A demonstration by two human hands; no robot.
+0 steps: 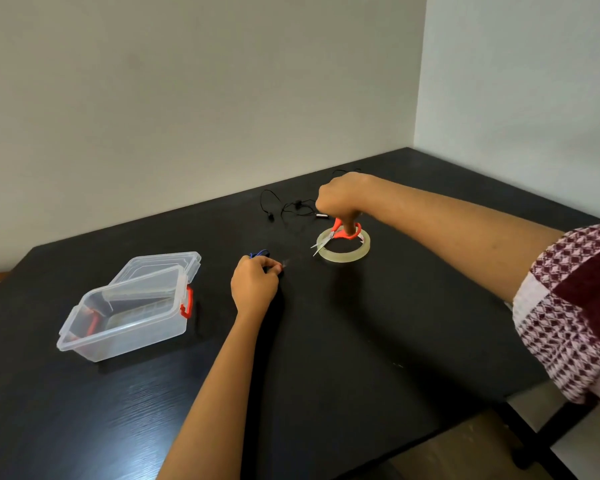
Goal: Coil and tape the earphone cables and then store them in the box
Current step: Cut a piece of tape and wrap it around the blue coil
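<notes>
My left hand (254,285) grips a small coil of blue earphone cable (260,253) down on the black table (361,341). My right hand (340,199) holds red-handled scissors (331,235) by the handles, blades pointing down-left over a roll of clear tape (345,252). A loose black earphone cable (288,207) lies behind the tape, partly hidden by my right hand. The clear plastic box (125,317) with red latches stands open at the left, its lid (160,268) leaning against its far side.
Light walls meet in a corner behind the table. The table's front edge runs diagonally at lower right, with a dark table leg (534,441) and floor below it.
</notes>
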